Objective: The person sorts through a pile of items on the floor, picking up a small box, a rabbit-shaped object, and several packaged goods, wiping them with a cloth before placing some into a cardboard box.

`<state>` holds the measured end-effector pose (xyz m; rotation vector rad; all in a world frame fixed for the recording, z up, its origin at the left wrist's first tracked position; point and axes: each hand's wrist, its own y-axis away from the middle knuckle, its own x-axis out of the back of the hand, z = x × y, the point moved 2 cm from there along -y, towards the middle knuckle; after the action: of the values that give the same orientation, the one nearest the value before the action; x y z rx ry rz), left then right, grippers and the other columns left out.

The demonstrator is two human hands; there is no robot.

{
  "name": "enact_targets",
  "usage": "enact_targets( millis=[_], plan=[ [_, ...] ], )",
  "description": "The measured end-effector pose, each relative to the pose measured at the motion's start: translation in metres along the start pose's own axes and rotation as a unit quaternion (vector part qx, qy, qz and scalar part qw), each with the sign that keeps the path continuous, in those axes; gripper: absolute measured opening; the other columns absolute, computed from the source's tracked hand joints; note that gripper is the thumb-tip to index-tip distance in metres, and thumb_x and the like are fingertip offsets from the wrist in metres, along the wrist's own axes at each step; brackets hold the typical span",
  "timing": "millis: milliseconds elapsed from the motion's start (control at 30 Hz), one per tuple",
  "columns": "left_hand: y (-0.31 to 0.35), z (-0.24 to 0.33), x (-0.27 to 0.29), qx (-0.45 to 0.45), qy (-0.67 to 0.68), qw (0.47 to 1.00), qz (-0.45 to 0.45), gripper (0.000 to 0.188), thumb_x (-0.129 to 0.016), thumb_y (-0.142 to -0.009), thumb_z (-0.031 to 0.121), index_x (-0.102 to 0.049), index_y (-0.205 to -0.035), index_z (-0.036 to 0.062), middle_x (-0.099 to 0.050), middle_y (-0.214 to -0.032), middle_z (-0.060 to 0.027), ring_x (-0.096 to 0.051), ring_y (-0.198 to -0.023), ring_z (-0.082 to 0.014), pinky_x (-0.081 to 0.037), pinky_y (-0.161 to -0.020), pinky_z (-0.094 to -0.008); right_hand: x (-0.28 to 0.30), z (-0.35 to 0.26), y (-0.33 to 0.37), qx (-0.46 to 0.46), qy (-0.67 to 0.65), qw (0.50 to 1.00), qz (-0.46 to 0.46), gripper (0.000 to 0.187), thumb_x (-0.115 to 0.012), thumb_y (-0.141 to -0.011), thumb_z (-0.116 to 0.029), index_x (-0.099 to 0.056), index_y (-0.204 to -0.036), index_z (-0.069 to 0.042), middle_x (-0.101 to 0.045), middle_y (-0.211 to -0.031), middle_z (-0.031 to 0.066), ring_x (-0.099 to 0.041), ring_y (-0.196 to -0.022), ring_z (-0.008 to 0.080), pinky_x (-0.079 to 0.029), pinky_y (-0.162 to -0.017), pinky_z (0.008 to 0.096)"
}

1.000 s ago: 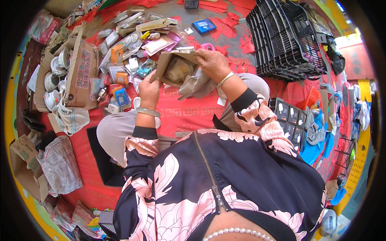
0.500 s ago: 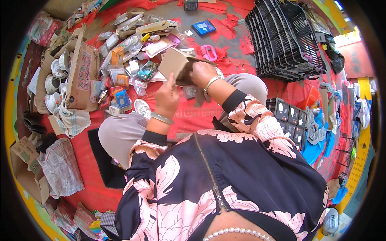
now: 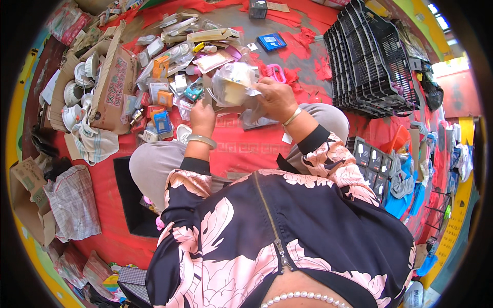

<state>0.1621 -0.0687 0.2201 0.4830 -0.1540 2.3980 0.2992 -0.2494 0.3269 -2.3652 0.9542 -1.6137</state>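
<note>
Between my hands is a clear plastic bag (image 3: 233, 77) with something white and cream-coloured inside. My right hand (image 3: 280, 101) is closed on the bag's right edge, its thumb and fingers pinching the plastic. My left hand (image 3: 203, 119) is closed at the edge of a small brown cardboard box (image 3: 222, 109), which lies mostly hidden behind the bag. Whether the bag is wholly out of the box cannot be made out. Just beyond the left hand lies a pile of packaged small goods (image 3: 177, 59).
A large cardboard carton (image 3: 115, 84) with white round fixtures stands on the left. Stacked black plastic crates (image 3: 370, 66) rise at the far right. A pink-handled brush (image 3: 276, 73) and a blue box (image 3: 272, 41) lie ahead. Black boxes (image 3: 371, 160) sit beside my right knee.
The clear bag has come into view between my hands, where the open box was raised before. My left hand has lowered and its pointing finger has closed toward the box.
</note>
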Motion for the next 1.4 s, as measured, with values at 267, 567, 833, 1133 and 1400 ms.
enact_targets(
  millis=[267,567,833,1133,1400],
  plan=[
    [-0.005,-0.011,-0.007,0.112,0.161,0.981,-0.002,0.020,-0.044,-0.077,0.006,-0.058,-0.087,-0.0029,-0.058,-0.065,-0.0095,-0.059,-0.055,-0.0188,-0.048,-0.047,-0.0306,0.040,0.001,-0.004,0.104,0.059,0.975,0.187,0.033,-0.062,-0.063,-0.004,-0.064,-0.096,-0.010,-0.063,-0.084,0.0046,-0.062,-0.068,0.0221,-0.049,-0.055,0.0306],
    [0.007,-0.031,-0.031,0.041,-0.174,0.978,-0.105,0.037,-0.047,-0.073,0.011,-0.061,-0.106,0.0019,-0.061,-0.091,-0.0264,-0.059,-0.089,-0.0409,-0.045,-0.081,-0.0449,0.051,0.007,0.002,0.062,-0.084,0.964,0.245,0.041,-0.070,-0.059,0.001,-0.065,-0.099,-0.004,-0.064,-0.091,0.0108,-0.064,-0.077,0.0240,-0.051,-0.066,0.0285],
    [0.019,-0.070,-0.056,0.083,-0.293,0.936,-0.176,0.030,-0.047,-0.075,0.011,-0.064,-0.099,0.0043,-0.062,-0.091,-0.0250,-0.059,-0.089,-0.0389,-0.046,-0.079,-0.0424,0.051,0.006,0.006,0.069,-0.214,0.948,0.225,0.047,-0.075,-0.059,0.001,-0.063,-0.104,-0.001,-0.064,-0.099,0.0146,-0.064,-0.087,0.0228,-0.050,-0.077,0.0283],
    [0.015,-0.099,-0.064,0.073,-0.242,0.944,-0.211,0.029,-0.056,-0.076,0.017,-0.064,-0.101,0.0040,-0.065,-0.085,-0.0205,-0.065,-0.078,-0.0297,-0.049,-0.070,-0.0373,0.047,0.014,0.005,-0.088,-0.369,0.914,0.143,0.028,-0.067,-0.074,-0.004,-0.063,-0.102,0.001,-0.065,-0.095,0.0098,-0.062,-0.083,0.0145,-0.050,-0.071,0.0255],
    [0.003,0.079,-0.015,0.077,0.493,0.838,-0.221,0.051,-0.060,-0.086,0.025,-0.042,-0.129,0.0041,-0.054,-0.116,-0.0082,-0.050,-0.110,-0.0161,-0.046,-0.085,-0.0327,0.023,0.023,0.004,-0.310,-0.697,0.647,-0.005,0.021,-0.062,-0.084,-0.014,-0.064,-0.100,-0.001,-0.065,-0.090,0.0044,-0.061,-0.080,0.0120,-0.049,-0.068,0.0248]
  ],
)
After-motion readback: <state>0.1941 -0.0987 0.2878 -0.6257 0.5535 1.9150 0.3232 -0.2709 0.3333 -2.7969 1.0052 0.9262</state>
